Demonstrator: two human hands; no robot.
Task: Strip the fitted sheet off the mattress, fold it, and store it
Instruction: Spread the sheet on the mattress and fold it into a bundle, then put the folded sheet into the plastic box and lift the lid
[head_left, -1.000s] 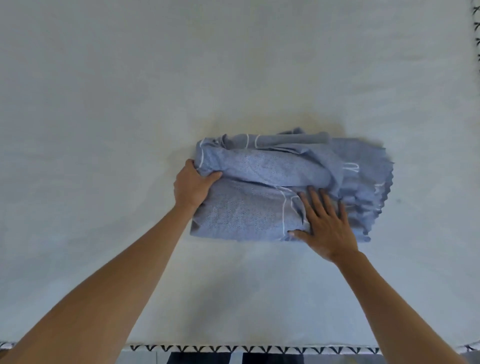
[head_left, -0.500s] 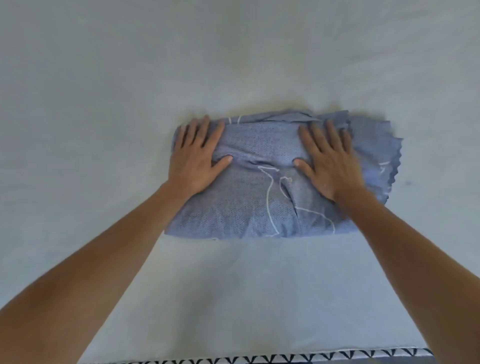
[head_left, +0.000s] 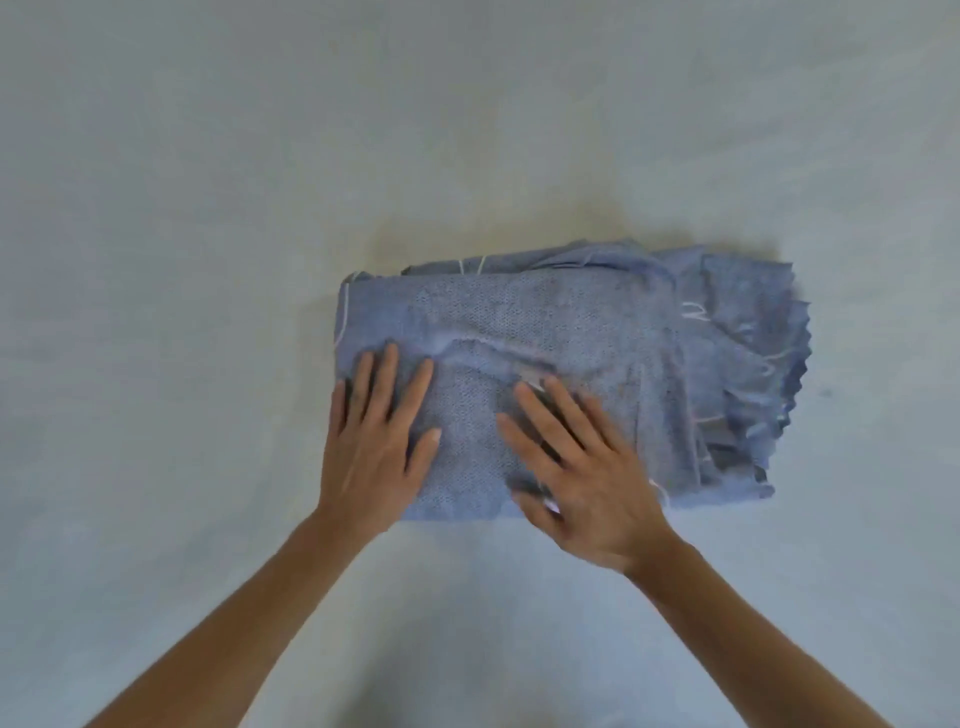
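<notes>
The blue fitted sheet (head_left: 571, 332) lies folded into a thick rectangular bundle on the bare white mattress (head_left: 208, 208). Its zigzag-cut edges and white stitching show along the right side. My left hand (head_left: 379, 447) lies flat with straight fingers on the bundle's near left corner. Just to its right, my right hand (head_left: 576, 467) presses flat on the near middle of the sheet, slightly blurred. Neither hand grips the cloth.
The white mattress surface spreads out on all sides of the bundle. A faint yellowish stain (head_left: 415, 234) marks the mattress just beyond the sheet's far left corner.
The left end of the sheet was folded over and both hands pressed on the far part. The hands have since slid back toward me across the top of the bundle.
</notes>
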